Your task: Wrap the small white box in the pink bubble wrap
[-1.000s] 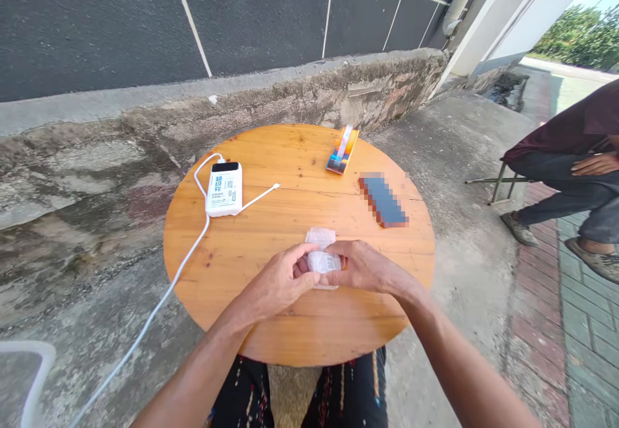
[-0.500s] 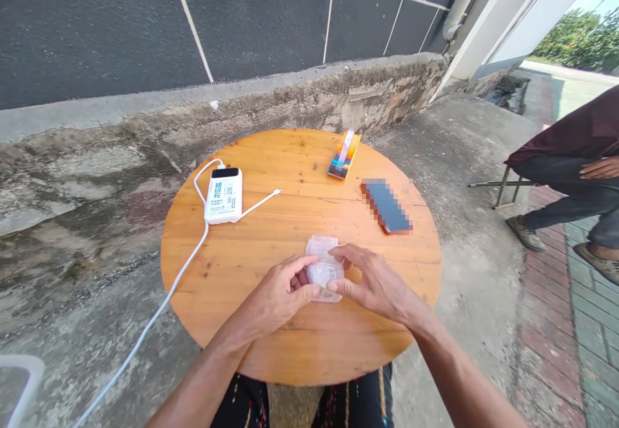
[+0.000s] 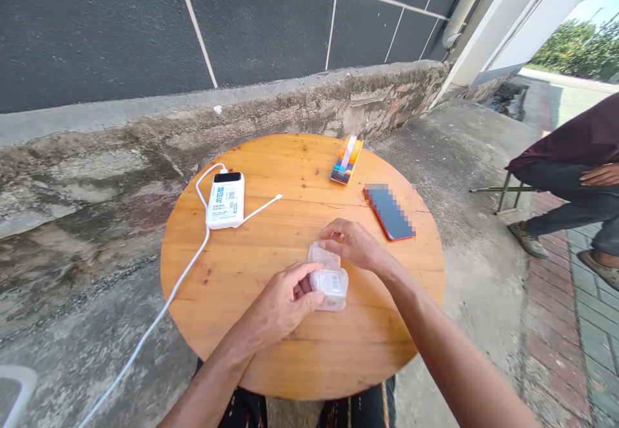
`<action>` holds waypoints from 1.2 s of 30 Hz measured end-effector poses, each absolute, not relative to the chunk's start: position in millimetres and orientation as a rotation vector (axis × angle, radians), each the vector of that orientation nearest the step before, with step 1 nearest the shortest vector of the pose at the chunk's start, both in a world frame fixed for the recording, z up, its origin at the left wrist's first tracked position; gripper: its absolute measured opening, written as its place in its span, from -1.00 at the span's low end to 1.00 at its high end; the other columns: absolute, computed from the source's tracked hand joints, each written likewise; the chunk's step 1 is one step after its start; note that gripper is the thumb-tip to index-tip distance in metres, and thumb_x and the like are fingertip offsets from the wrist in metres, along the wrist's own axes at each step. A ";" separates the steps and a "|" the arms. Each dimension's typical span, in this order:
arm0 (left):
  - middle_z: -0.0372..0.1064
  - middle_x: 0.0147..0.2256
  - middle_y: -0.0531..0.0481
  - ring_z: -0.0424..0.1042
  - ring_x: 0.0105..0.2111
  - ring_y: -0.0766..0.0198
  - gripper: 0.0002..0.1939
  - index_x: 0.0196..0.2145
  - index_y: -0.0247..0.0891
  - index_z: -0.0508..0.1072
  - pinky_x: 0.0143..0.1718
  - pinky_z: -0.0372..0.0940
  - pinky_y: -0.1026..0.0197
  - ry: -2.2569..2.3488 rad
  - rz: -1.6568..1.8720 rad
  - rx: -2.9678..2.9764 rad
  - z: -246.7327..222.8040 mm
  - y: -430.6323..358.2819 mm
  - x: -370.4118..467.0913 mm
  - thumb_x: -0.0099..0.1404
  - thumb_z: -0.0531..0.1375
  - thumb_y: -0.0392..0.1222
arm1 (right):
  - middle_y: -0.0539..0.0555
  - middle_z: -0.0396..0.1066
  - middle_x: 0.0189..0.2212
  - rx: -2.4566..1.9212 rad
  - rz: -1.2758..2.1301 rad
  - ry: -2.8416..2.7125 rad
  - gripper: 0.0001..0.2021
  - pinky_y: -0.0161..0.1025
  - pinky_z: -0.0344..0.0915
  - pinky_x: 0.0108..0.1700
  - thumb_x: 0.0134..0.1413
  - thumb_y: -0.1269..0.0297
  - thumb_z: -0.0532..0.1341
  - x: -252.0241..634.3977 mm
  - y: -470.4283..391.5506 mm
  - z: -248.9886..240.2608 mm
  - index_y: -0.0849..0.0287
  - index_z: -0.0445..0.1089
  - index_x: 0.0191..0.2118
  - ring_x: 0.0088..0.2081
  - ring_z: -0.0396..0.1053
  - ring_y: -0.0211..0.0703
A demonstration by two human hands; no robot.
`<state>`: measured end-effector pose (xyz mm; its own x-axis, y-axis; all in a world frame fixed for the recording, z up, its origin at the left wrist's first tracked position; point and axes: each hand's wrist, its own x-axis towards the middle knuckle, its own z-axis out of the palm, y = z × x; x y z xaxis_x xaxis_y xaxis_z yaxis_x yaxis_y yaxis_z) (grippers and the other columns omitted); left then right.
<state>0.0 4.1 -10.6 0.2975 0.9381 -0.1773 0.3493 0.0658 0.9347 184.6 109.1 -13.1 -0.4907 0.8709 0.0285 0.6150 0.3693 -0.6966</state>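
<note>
A clear plastic package (image 3: 333, 283) with a small barcode label lies near the middle of the round wooden table (image 3: 290, 357). Its see-through flap extends away from me. My left hand (image 3: 293, 289) grips the package's left side between thumb and fingers. Above the flap's far end is my right hand (image 3: 351, 242), fingers curled and thumb near the flap's edge; whether it pinches the plastic is hard to make out.
A white power bank (image 3: 226, 201) with a cable sits at the left. Toward the back stands an orange tape dispenser (image 3: 347, 159), with a red-edged phone (image 3: 391, 213) at the right. A seated person (image 3: 575, 157) is beyond the table's right side.
My right hand has moved from the package's right side up to the far end of the flap. My left hand stays on the package. The view has shifted slightly.
</note>
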 end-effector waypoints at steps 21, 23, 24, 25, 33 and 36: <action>0.42 -0.25 0.00 0.38 -0.36 0.29 -0.65 0.00 -0.23 0.41 -0.29 0.27 0.27 1.354 0.711 1.627 -11.4 13.9 3.5 0.27 0.09 -0.17 | -0.01 0.40 -0.42 -1.134 1.085 -2.039 -0.82 -0.31 0.21 -0.33 0.23 0.26 0.04 186.8 94.1 -8.2 0.16 0.29 -0.37 -0.38 0.31 -0.25; 0.40 -0.20 -0.03 0.37 -0.34 0.28 -0.65 -0.01 -0.22 0.42 -0.28 0.27 0.26 1.382 0.723 1.647 -13.2 14.6 3.8 0.26 0.10 -0.16 | 0.00 0.40 -0.42 -1.128 1.106 -2.013 -0.82 -0.31 0.20 -0.34 0.23 0.25 0.05 186.7 90.1 -6.6 0.16 0.29 -0.37 -0.39 0.31 -0.25; 0.39 -0.19 -0.04 0.37 -0.33 0.27 -0.66 -0.01 -0.22 0.42 -0.27 0.27 0.26 1.397 0.725 1.658 -14.1 14.9 4.1 0.26 0.10 -0.15 | 0.00 0.41 -0.42 -1.124 1.119 -1.998 -0.82 -0.31 0.20 -0.35 0.23 0.25 0.05 186.7 88.6 -6.3 0.16 0.29 -0.37 -0.39 0.31 -0.25; 0.38 -0.18 -0.05 0.37 -0.32 0.27 -0.66 -0.02 -0.22 0.43 -0.27 0.27 0.25 1.408 0.725 1.670 -14.9 15.3 4.4 0.26 0.10 -0.15 | 0.00 0.41 -0.43 -1.125 1.128 -1.984 -0.82 -0.31 0.20 -0.35 0.23 0.24 0.06 186.7 87.4 -6.5 0.16 0.29 -0.37 -0.40 0.31 -0.25; 0.40 -0.35 0.03 0.34 -0.40 0.28 -0.77 -0.14 -0.22 0.39 -0.33 0.24 0.24 1.546 0.782 1.620 -15.9 21.3 12.9 0.28 0.06 -0.16 | -0.03 0.37 -0.48 -1.229 1.001 -2.017 -0.83 -0.35 0.13 -0.41 0.23 0.26 0.06 183.8 82.9 -13.3 0.16 0.31 -0.36 -0.45 0.27 -0.28; 0.41 -0.35 0.02 0.36 -0.38 0.28 -0.80 -0.21 -0.23 0.40 -0.35 0.24 0.25 1.577 0.772 1.615 -14.2 25.9 15.0 0.28 0.04 -0.17 | -0.05 0.35 -0.49 -1.229 0.990 -2.003 -0.83 -0.36 0.12 -0.41 0.22 0.26 0.07 182.9 82.9 -18.5 0.15 0.31 -0.37 -0.45 0.25 -0.28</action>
<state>15.0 25.9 -14.2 0.0639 0.9951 -0.0755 0.5512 0.0279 0.8339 182.9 82.9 -18.5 -0.4049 0.9093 0.0959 0.4762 0.2993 -0.8269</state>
